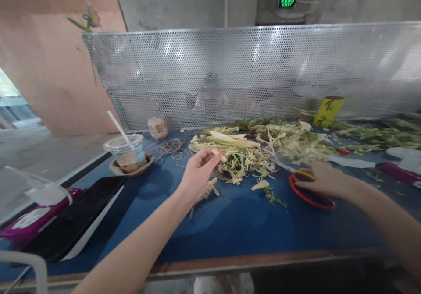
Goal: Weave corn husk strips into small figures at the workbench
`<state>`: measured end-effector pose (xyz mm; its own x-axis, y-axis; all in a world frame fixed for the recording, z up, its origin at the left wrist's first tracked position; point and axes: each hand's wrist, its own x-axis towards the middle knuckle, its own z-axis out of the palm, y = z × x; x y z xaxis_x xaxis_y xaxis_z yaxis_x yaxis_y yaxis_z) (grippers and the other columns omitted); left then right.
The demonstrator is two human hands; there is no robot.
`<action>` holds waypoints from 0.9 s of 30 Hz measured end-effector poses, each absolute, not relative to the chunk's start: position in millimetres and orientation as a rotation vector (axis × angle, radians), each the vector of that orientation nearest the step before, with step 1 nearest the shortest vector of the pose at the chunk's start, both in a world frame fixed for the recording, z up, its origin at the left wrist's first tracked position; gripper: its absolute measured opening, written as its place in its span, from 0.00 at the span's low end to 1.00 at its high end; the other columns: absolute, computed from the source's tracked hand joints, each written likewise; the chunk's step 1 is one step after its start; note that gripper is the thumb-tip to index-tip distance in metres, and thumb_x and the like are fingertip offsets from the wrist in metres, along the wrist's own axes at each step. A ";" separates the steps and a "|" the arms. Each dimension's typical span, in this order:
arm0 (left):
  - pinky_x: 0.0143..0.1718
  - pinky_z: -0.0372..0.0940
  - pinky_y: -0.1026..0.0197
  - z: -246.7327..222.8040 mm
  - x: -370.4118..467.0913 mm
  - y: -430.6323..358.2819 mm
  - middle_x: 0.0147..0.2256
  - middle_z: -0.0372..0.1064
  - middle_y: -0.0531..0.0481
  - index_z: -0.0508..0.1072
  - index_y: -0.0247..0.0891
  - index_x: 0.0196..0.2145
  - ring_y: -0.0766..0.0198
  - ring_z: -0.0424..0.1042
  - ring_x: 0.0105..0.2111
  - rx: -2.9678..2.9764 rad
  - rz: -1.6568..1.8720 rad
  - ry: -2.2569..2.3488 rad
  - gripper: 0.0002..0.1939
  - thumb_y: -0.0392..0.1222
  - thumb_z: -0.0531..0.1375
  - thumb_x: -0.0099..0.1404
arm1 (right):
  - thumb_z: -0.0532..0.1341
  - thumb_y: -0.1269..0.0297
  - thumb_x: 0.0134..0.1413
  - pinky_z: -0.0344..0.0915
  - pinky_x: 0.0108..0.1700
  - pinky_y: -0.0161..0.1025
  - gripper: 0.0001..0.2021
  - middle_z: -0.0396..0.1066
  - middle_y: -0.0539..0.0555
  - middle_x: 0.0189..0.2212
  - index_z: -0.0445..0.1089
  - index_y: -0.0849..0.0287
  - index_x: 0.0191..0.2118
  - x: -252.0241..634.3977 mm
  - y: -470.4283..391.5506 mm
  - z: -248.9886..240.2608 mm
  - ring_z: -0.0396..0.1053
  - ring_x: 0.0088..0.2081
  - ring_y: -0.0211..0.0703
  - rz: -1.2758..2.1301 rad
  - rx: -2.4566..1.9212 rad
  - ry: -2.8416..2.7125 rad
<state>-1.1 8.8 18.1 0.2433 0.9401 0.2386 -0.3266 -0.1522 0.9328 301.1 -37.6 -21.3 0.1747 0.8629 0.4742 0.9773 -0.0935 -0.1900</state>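
Note:
My left hand [205, 164], near the middle of the table, pinches a small pale piece of dried husk [219, 155] between thumb and fingers. Just beyond it lies a pile of shredded, greenish dried plant bits [245, 164]. My right hand [329, 179], slightly blurred, grips the handles of a pair of scissors [324, 203] with red loops and a yellow-and-black part. The blades point left toward the plant pile and are partly hidden. A loose dried sprig [271, 194] rests between both hands. Another husk tuft [208, 191] lies under my left wrist.
Bundled dried leaves [289, 140] spread along the perforated metal screen [213, 57]. A lidded cup with a straw [129, 156], twine [171, 149] and a black tray-like object [75, 215] are at left. A yellow tube [328, 111] stands back right on the blue table [230, 232].

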 end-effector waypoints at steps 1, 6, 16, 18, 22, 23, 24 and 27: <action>0.26 0.59 0.67 21.1 -2.8 9.7 0.26 0.69 0.51 0.68 0.33 0.23 0.72 0.64 0.24 1.229 1.286 0.672 0.08 0.38 0.64 0.48 | 0.60 0.54 0.39 0.59 0.25 0.46 0.13 0.66 0.63 0.22 0.62 0.60 0.22 294.6 -38.1 -12.7 0.68 0.27 0.59 -0.379 -2.044 -1.731; 0.25 0.59 0.67 34.5 -14.8 15.2 0.24 0.68 0.53 0.69 0.35 0.24 0.73 0.63 0.22 1.248 1.412 0.617 0.06 0.36 0.64 0.48 | 0.55 0.60 0.51 0.61 0.39 0.41 0.12 0.70 0.59 0.36 0.68 0.61 0.38 235.5 -38.7 20.8 0.68 0.39 0.48 -0.188 -1.829 -2.244; 0.25 0.59 0.68 40.7 -35.7 30.8 0.23 0.70 0.54 0.69 0.36 0.26 0.71 0.67 0.24 1.223 1.647 0.659 0.08 0.35 0.65 0.46 | 0.51 0.75 0.54 0.56 0.35 0.38 0.11 0.71 0.56 0.30 0.70 0.62 0.29 193.7 -34.5 14.6 0.66 0.34 0.44 -0.368 -1.636 -2.594; 0.26 0.60 0.67 37.5 -34.2 29.7 0.24 0.71 0.53 0.69 0.36 0.26 0.72 0.66 0.22 1.315 1.597 0.671 0.07 0.36 0.64 0.48 | 0.51 0.77 0.52 0.57 0.35 0.40 0.11 0.70 0.59 0.29 0.70 0.63 0.28 204.0 -27.2 19.1 0.66 0.35 0.47 -0.488 -1.784 -2.469; 0.26 0.61 0.67 30.9 -28.2 24.2 0.28 0.73 0.51 0.70 0.35 0.27 0.73 0.64 0.20 1.487 1.402 0.710 0.07 0.39 0.63 0.50 | 0.55 0.74 0.48 0.59 0.35 0.47 0.07 0.70 0.66 0.29 0.70 0.68 0.29 212.1 -12.5 24.3 0.67 0.36 0.58 -0.546 -1.986 -2.267; 0.26 0.61 0.67 29.4 -26.7 22.9 0.28 0.73 0.50 0.70 0.34 0.26 0.73 0.65 0.20 1.498 1.367 0.733 0.07 0.39 0.64 0.50 | 0.55 0.71 0.50 0.60 0.36 0.49 0.08 0.70 0.66 0.31 0.70 0.68 0.32 208.2 -10.8 25.1 0.67 0.38 0.58 -0.530 -1.959 -2.261; 0.26 0.61 0.67 28.1 -25.3 21.9 0.28 0.73 0.50 0.70 0.34 0.26 0.73 0.65 0.21 1.507 1.338 0.755 0.07 0.39 0.64 0.49 | 0.55 0.67 0.52 0.61 0.38 0.49 0.10 0.70 0.65 0.34 0.70 0.67 0.36 201.8 -10.0 25.9 0.67 0.40 0.56 -0.464 -1.898 -2.263; 0.32 0.62 0.66 24.2 -22.5 20.6 0.28 0.74 0.48 0.70 0.34 0.26 0.69 0.69 0.26 1.560 1.265 0.774 0.07 0.39 0.64 0.49 | 0.55 0.57 0.53 0.66 0.38 0.39 0.17 0.71 0.57 0.36 0.66 0.62 0.45 172.7 -10.7 26.6 0.69 0.36 0.42 0.187 -1.474 -2.180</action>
